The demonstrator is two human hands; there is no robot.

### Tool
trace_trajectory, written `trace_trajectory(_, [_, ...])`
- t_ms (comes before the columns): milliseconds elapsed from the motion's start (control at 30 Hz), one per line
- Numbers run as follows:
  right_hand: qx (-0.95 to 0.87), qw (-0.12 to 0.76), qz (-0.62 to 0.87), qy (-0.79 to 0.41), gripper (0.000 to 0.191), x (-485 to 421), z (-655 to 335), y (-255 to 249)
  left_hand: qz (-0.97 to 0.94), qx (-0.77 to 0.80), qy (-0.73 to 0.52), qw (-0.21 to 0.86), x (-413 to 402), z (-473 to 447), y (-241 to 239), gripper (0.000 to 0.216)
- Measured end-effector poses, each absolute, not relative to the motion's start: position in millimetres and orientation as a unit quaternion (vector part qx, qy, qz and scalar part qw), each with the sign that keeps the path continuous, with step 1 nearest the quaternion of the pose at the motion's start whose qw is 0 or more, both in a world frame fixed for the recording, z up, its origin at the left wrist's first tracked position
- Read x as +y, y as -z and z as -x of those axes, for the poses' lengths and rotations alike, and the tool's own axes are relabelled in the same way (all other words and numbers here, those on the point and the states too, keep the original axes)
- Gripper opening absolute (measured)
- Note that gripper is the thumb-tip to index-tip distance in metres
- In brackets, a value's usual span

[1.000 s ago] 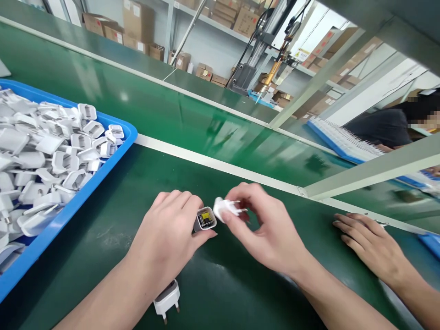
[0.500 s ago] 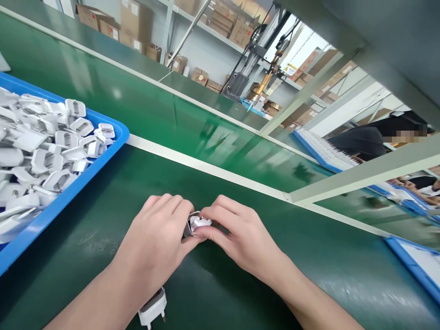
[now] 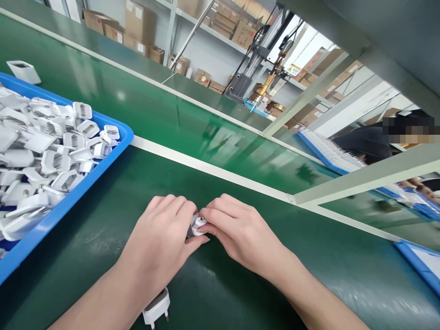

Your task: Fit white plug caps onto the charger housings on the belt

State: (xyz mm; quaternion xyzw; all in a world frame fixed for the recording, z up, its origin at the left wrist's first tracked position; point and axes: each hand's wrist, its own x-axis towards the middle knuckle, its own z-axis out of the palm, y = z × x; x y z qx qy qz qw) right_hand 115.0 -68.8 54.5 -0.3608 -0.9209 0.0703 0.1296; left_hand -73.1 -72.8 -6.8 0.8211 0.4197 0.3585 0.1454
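My left hand (image 3: 161, 243) is closed around a small charger body, mostly hidden inside the fingers. My right hand (image 3: 237, 231) pinches a white plug cap (image 3: 198, 223) and holds it against the end of that body, so both hands meet over the dark green mat (image 3: 220, 284). Only a sliver of white plastic and one metal pin show between the fingertips. Below my left forearm a finished white charger (image 3: 156, 311) lies on the mat with its pins pointing down.
A blue tray (image 3: 68, 201) at the left is piled with several white plug caps. A green conveyor belt (image 3: 165, 114) runs behind the mat. A white piece (image 3: 25, 72) sits on it far left. Another person sits at the far right by blue trays (image 3: 417, 261).
One second ago the charger body and the cap were held apart; now the cap is pressed onto the body. Another person's hand at the right has left the view.
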Motion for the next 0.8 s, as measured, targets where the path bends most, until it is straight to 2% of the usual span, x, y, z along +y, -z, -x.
trace_trajectory(233, [-0.930,0.156,0.332,-0.002,0.023,-66,-116,-40,-0.816,0.451,-0.307,0.194,-72,73,3,0.027])
trace_trajectory(500, [-0.937,0.134,0.302,0.112,0.030,-67,-117,-29,-0.812,0.459,-0.300,0.202,-73,78,3,0.024])
trace_trajectory(733, [-0.931,0.135,0.305,0.146,0.020,-65,-120,-25,-0.821,0.437,-0.315,0.191,-77,82,2,0.023])
trace_trajectory(800, [-0.924,0.142,0.319,0.155,0.018,-69,-136,-31,-0.819,0.427,-0.326,0.201,-78,88,2,0.031])
